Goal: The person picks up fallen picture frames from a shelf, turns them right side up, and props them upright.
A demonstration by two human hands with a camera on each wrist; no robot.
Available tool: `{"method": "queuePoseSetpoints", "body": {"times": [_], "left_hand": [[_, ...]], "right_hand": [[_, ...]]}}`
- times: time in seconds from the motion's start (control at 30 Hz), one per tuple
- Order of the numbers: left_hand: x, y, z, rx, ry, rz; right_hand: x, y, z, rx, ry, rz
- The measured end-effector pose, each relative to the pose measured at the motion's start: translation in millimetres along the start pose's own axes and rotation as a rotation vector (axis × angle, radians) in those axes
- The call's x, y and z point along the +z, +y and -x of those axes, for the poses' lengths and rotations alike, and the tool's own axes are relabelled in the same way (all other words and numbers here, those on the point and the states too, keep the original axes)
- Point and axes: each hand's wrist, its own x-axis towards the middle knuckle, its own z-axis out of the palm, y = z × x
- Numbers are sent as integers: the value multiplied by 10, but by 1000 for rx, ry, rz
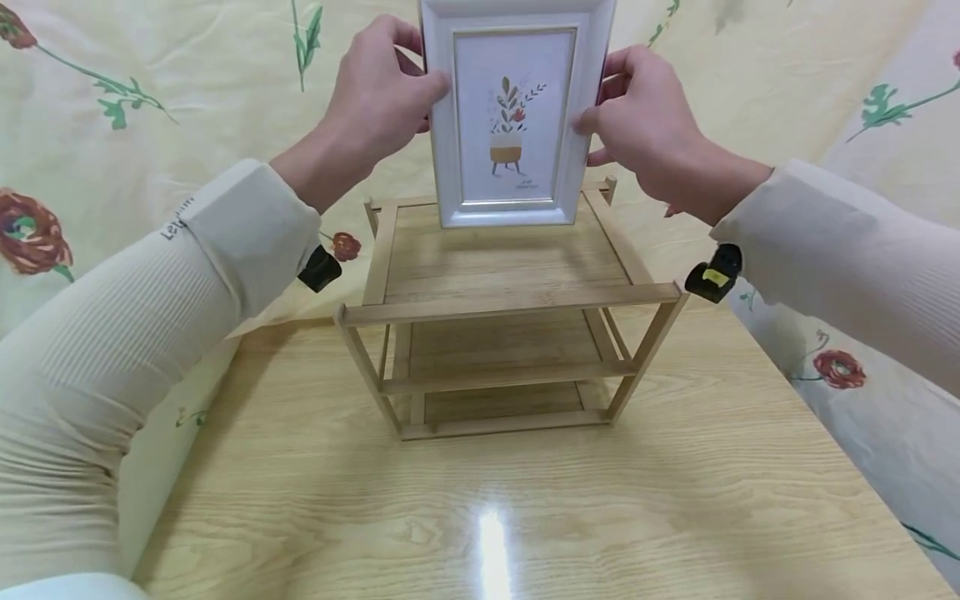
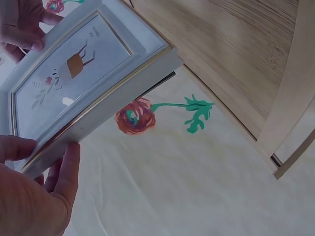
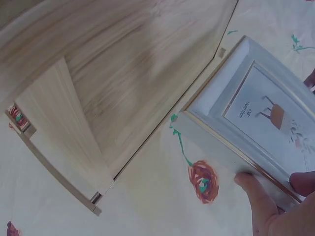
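Note:
A white picture frame with a thin gold line holds a print of a potted plant. Both hands grip it upright by its two sides, above the back part of a wooden rack's top shelf. My left hand pinches the left side, thumb on the front. On the opposite side, my right hand does the same. In the left wrist view, the left fingers press the frame's edge. The right wrist view has the right thumb on the frame front.
The slatted-side rack has several tiers and stands on a light wood table. Behind and beside it hangs a cream cloth printed with red flowers. Black straps show at the wrists. A pale rounded object pokes in at the lower left.

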Motion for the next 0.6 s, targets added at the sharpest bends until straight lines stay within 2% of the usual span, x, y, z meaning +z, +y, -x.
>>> {"method": "queuePoseSetpoints", "body": {"times": [0.37, 0.6], "left_hand": [[-15, -6, 51, 49, 28, 6], [-4, -6, 70, 46, 17, 0]], "right_hand": [[19, 17, -20, -58, 14, 4], [23, 29, -28, -41, 12, -5]]}}
